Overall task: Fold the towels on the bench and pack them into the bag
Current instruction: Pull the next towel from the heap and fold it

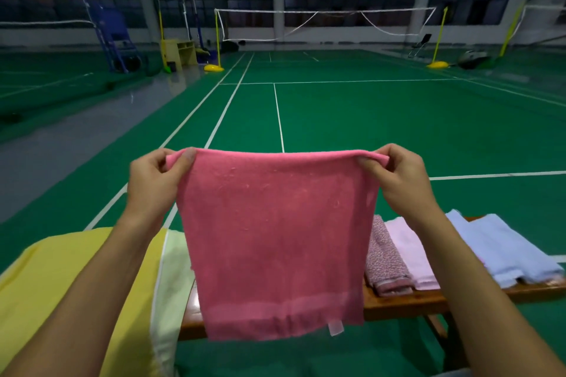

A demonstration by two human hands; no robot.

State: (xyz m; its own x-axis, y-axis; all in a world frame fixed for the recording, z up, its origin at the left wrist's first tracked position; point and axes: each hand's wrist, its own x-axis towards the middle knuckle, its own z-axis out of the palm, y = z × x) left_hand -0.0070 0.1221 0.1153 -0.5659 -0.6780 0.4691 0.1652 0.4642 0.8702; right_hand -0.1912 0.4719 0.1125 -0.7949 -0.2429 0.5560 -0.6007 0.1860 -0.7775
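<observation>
The pink terry towel (275, 242) is held up in the air above the table's near edge, doubled over, its top fold pinched by the left hand (154, 180) and the right hand (398, 180). Both ends should be kept level and taut before lowering. Behind, folded patterned, pale pink and light blue towels (502, 251) lie toward the wooden table's (428, 300) right end.

Pink towel (275, 239) hanging doubled, held up above bench (428, 300); 3 folded towels (428, 254) on bench.
</observation>
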